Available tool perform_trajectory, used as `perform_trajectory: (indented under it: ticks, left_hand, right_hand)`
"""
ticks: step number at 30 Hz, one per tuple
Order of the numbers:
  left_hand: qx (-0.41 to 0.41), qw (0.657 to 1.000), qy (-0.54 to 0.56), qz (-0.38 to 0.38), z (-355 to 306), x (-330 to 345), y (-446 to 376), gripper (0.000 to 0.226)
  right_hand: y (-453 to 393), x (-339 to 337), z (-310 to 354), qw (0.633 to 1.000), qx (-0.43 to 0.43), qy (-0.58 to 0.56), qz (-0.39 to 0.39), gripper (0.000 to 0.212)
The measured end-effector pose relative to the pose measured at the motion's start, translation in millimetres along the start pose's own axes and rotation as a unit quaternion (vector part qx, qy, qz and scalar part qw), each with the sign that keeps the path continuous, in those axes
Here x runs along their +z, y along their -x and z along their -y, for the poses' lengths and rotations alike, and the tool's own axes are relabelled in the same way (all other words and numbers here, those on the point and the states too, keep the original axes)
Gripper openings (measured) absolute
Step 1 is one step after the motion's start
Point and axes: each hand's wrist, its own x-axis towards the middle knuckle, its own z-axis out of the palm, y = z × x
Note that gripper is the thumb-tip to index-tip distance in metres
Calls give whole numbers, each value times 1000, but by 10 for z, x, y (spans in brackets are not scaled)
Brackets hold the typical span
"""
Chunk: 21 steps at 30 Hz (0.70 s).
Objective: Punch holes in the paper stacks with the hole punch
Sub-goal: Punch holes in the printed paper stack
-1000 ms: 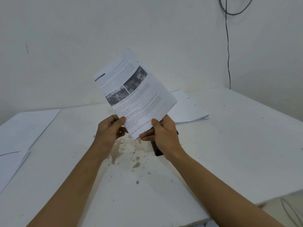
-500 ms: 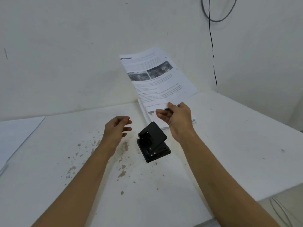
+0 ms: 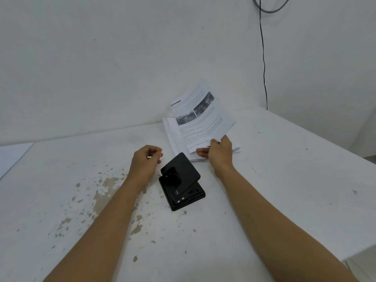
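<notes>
Head cam, the only view here: your right hand (image 3: 218, 152) is pinching the near edge of a printed sheet (image 3: 203, 121), thumb on top and fingers curled under it, and the sheet tilts up and away over the paper stack (image 3: 173, 135) lying on the white table (image 3: 284, 180) near the back wall. Can't tell if the sheet's far end touches the stack or just hangs over it.

Your left hand (image 3: 145, 161) hovers just left of the black hole punch (image 3: 181, 181), fingers loosely curled in toward the thumb with nothing in them. The punch sits flat on the table between your two forearms, lever up, just in front of the stack and apart from both hands.

The tabletop has brown chipped patches (image 3: 105, 190) under your left arm. More white paper (image 3: 12, 157) lies at the far left edge, and a black cable (image 3: 263, 58) runs down the wall.
</notes>
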Motion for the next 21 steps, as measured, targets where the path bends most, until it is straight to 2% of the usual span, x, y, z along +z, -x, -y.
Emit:
perform_trajectory:
  ticks: [4, 13, 17, 21]
  left_hand:
    - [11, 1000, -3, 1, 72, -33, 22, 14]
    - [33, 999, -24, 7, 65, -21, 68, 13]
    - [35, 999, -29, 11, 83, -33, 68, 14]
    - [35, 999, -30, 7, 95, -33, 59, 12]
  right_hand:
    - [-47, -4, -60, 998, 56, 13, 10, 33]
    - [-72, 5, -76, 994, 88, 57, 7, 28]
    - [-58, -9, -82, 995, 80, 59, -1, 15]
    - [-25, -23, -77, 994, 63, 86, -26, 34]
